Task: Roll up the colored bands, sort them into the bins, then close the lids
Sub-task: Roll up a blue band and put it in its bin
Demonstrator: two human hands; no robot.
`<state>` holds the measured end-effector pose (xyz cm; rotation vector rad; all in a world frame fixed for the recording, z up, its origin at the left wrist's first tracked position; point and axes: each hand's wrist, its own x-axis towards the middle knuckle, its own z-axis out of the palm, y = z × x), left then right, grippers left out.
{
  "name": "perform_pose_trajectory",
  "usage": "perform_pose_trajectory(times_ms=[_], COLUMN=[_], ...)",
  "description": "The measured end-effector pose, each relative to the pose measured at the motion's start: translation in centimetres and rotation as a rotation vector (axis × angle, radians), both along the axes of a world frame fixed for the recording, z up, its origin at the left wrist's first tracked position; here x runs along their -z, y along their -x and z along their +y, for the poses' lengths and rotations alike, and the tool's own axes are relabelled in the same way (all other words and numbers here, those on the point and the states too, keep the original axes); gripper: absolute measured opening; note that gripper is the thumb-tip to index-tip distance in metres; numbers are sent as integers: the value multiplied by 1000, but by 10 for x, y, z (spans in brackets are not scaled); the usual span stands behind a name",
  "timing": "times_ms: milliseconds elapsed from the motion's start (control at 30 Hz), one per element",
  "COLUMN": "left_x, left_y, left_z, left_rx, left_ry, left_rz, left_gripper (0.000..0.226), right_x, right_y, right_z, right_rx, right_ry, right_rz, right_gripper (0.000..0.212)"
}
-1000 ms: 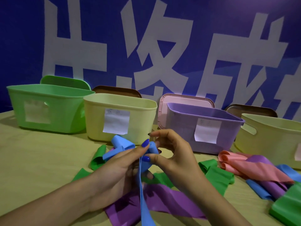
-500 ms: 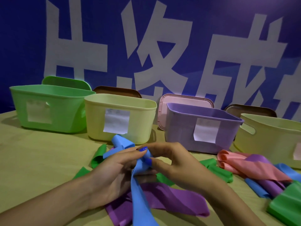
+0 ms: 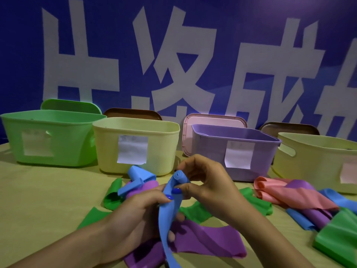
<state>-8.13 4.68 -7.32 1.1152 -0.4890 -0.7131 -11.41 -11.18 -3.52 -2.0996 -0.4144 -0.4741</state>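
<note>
Band: blue band (image 3: 170, 209), above the table (image 3: 38, 200), rolled end up, tail running down toward the camera.
Left hand (image 3: 139, 215): grips the strip.
Right hand (image 3: 208, 182): pinches the roll.

Bands and bins in green, yellow, purple, pink and blue against a blue wall.

The band in hand (image 3: 170, 207) is light blue; a purple band (image 3: 208, 238) lies under it, with green bands (image 3: 197, 211) beside and a pink band (image 3: 289, 194) at right. The bins run green (image 3: 52, 138), pale yellow (image 3: 135, 146), lilac (image 3: 233, 151), pale yellow (image 3: 316, 161), each with a white label. Lids behind: green (image 3: 71, 105), brown (image 3: 131, 113), pink (image 3: 212, 118), brown (image 3: 287, 128). Fingernails (image 3: 176, 190) are glossy blue. The wall (image 3: 251, 35) is deep blue with large white characters; the table (image 3: 38, 200) is tan.
</note>
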Motion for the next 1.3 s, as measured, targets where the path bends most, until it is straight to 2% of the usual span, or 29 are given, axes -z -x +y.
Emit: perform_pose_trajectory(times_ms=[167,400,633,733,833,900,933,1000,1067,1167,1233,1300], left_x=[-6,-9,-8,-8,-9,-10,-9,-7,-6,-5,-4,-3], left_y=[14,16,12,9,7,6,6,4,4,3,1,0], left_z=[-3,-8,-9,-9,-6,-5,-5,-2,0,1,2,3], left_rx=[-49,-300,-285,-321,-337,-331,-317,-282,-232,-188,-181,-179], left_ry=[13,17,112,136,122,107,107,101,81,11,-1,-2], left_rz=[72,29,46,4,-3,-13,-20,-35,-60,-108,-126,-138], left_gripper=[34,10,19,18,19,15,21,52,72,70,65,72], right_x=[3,12,20,18,12,9,8,6,4,5,7,9], right_y=[1,-4,-6,-5,-1,2,3,4,5,3,2,2], right_z=[2,8,16,16,15,13,13,11,10,8,8,9], right_rx=[42,59,88,61,16,4,-1,-13,-14,52,68,80], right_ry=[95,180,175,114,41,36,33,4,-44,-54,-42,-16], right_rz=[-21,-63,-128,-81,-32,-41,-47,-50,-66,-128,-129,-113], right_gripper=[34,37,34,37,21,19,20,22,26,35,31,27])
